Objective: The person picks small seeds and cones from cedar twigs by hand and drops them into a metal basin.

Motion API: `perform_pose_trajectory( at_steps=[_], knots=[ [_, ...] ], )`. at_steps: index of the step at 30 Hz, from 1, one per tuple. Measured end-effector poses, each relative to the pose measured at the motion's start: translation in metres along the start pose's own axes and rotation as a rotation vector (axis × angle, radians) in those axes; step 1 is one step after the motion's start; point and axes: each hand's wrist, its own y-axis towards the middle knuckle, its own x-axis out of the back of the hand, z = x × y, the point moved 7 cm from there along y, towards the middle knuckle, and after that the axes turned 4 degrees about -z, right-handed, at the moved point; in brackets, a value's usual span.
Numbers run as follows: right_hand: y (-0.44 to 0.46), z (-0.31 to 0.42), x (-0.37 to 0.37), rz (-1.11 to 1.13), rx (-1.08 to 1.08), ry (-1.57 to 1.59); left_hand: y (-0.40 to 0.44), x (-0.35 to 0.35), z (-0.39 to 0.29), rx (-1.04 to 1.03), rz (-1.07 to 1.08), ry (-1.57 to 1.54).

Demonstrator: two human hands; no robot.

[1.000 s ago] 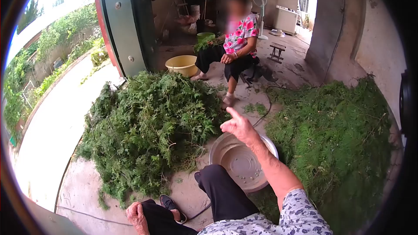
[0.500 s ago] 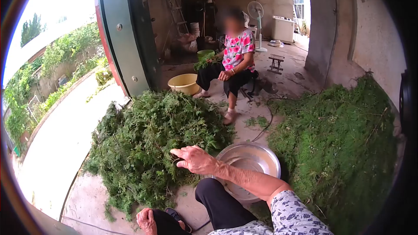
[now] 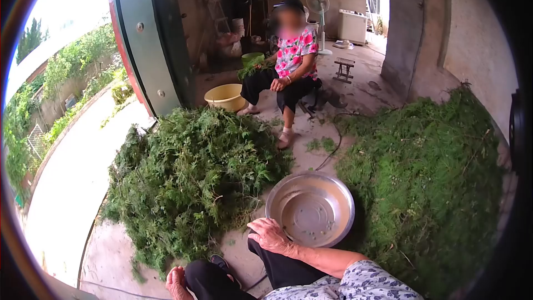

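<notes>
Our left hand (image 3: 176,283), by the left knee (image 3: 202,272), has its fingers curled in; we cannot tell whether they hold anything. The left heap of green sprigs (image 3: 194,189) lies at twelve o'clock from it. Our right hand (image 3: 271,237) rests over the other knee, fingers loosely bent, palm hidden, so its grasp is unclear too. From these fingers that heap lies at ten o'clock, while the round metal basin (image 3: 305,205), nearer this hand, sits just beside at two, the right heap (image 3: 427,200) beyond.

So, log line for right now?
right hand: beside metal basin; left hand: by left knee; basin: small bits inside; other person: seated
</notes>
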Motion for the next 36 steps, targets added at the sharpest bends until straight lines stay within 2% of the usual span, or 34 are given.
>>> perform_pose_trajectory(
  at_steps=[2,3,6,12,23,25,27,28,29,30,31,32,33,34,36],
  knots=[
    [0.001,0.005,0.000,0.007,0.042,-0.031,0.018,0.042,0.055,0.131,-0.076,-0.049],
    [0.000,0.006,0.000,0.011,0.040,-0.035,0.030,0.068,0.092,0.154,-0.006,-0.004],
    [0.003,0.008,-0.001,0.022,0.036,-0.028,0.048,0.076,0.117,0.182,0.000,-0.004],
    [0.004,0.010,-0.009,0.049,0.059,-0.042,0.057,0.095,0.155,0.247,-0.001,0.023],
    [0.010,0.014,-0.004,0.089,0.074,-0.055,0.041,0.134,0.185,0.329,-0.041,0.092],
    [0.014,0.009,-0.016,0.223,0.116,-0.034,0.039,0.137,0.189,0.338,-0.049,0.100],
    [0.060,0.016,-0.006,0.622,0.023,0.017,0.027,0.145,0.196,0.367,-0.059,0.125],
    [0.107,0.039,0.028,0.564,-0.014,0.042,0.015,0.153,0.202,0.401,-0.052,0.160],
    [0.153,0.063,0.072,0.272,-0.057,0.215,0.004,0.158,0.208,0.437,-0.034,0.198],
    [0.182,0.094,0.128,-0.283,0.204,0.314,0.002,0.161,0.210,0.457,-0.018,0.229],
    [0.190,0.123,0.172,-0.577,0.345,0.371,0.014,0.153,0.205,0.444,-0.007,0.236],
    [0.188,0.150,0.196,-0.593,0.404,0.423,0.031,0.139,0.198,0.415,0.000,0.222],
    [0.180,0.175,0.196,-0.554,0.559,0.459,0.045,0.127,0.191,0.390,0.003,0.207],
    [0.168,0.188,0.170,-0.404,0.639,0.427,0.059,0.113,0.186,0.367,0.010,0.188],
    [0.126,0.165,0.081,-0.057,0.642,0.262,0.080,0.088,0.181,0.333,0.021,0.148]
  ],
)
